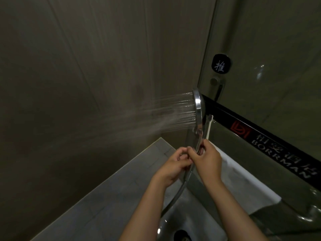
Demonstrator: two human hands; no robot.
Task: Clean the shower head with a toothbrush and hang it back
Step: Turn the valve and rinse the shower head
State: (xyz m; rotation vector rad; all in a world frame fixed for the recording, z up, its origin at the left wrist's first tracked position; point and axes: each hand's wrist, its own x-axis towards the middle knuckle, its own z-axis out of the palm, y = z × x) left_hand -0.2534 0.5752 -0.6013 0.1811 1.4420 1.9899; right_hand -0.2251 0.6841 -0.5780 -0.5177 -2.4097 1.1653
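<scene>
Chrome, round and spraying leftward at centre right of the frame, the shower head (198, 108) looks slick but rigid, best held by its slim handle (199, 140), which the right hand (207, 160) clasps with a thin white toothbrush (209, 126) while the left hand (174, 163) curls round it below.

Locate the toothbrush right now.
Head view, right of centre: the white toothbrush stands nearly upright, pinched in the right hand. It sits just right of the spraying shower head, in front of the black band.

Bare forearms (147, 206), bare left hand (175, 162), right hand (207, 160).
</scene>
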